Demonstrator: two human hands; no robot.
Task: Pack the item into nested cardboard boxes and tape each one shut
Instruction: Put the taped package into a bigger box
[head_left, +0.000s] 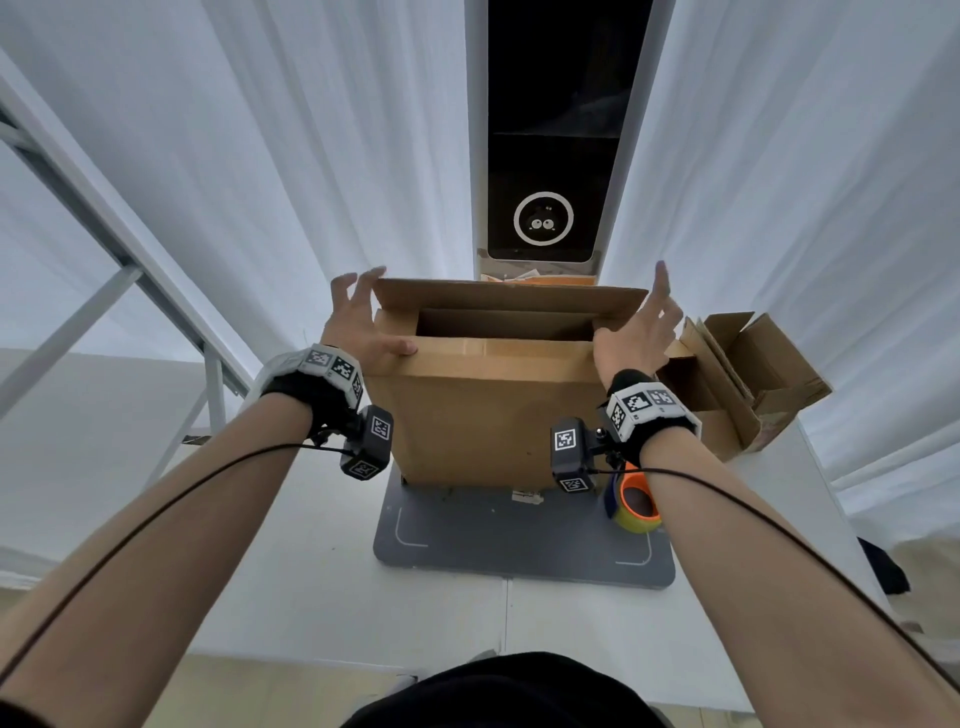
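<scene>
Two bare forearms reach forward from the bottom edge, each with one marker-covered wristband and one small black module hanging under the wrist. There are two hands, two cardboard boxes, one roll of tape and one grey mat. The left hand (358, 322) has its thumb lying on the near top flap of the large box (483, 405), while the other fingers are spread wide and a little bent at the left top corner. The right hand (636, 332) is open with straight fingers against the right top corner. This plain brown box stands upright on the grey mat (519, 540), its opening facing up, its long axis running left to right. The tape roll (635, 503), orange inside, lies just beside its right lower corner. The smaller open box (737, 379) sits to the right on the white table (322, 597).
</scene>
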